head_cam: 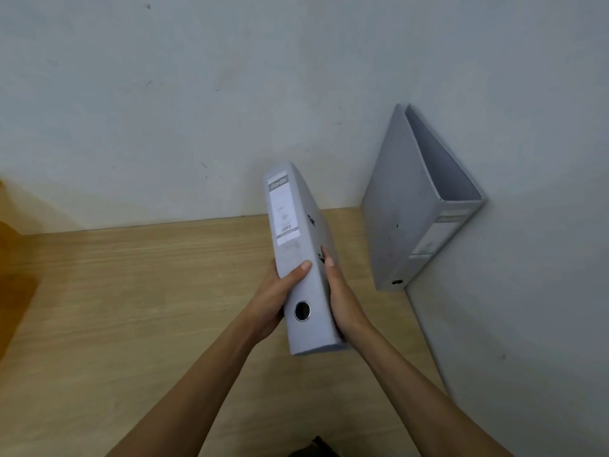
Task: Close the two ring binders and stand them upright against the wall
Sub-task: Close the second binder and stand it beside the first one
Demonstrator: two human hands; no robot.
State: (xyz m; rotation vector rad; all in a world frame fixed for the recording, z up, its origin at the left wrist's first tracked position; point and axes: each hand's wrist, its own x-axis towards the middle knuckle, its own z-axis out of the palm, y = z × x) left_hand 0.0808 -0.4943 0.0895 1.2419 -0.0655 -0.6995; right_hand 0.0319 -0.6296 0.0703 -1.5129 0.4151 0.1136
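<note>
A closed grey ring binder is held above the wooden table, spine towards me, with a white label at its far end and a round finger hole near its close end. My left hand grips its left cover, thumb across the spine. My right hand presses flat on its right cover. A second grey binder stands upright in the corner, its spine against the right wall, covers slightly apart at the top.
The wooden table meets a pale back wall and a pale right wall. An orange-brown surface shows at the left edge. A dark object sits at the bottom edge.
</note>
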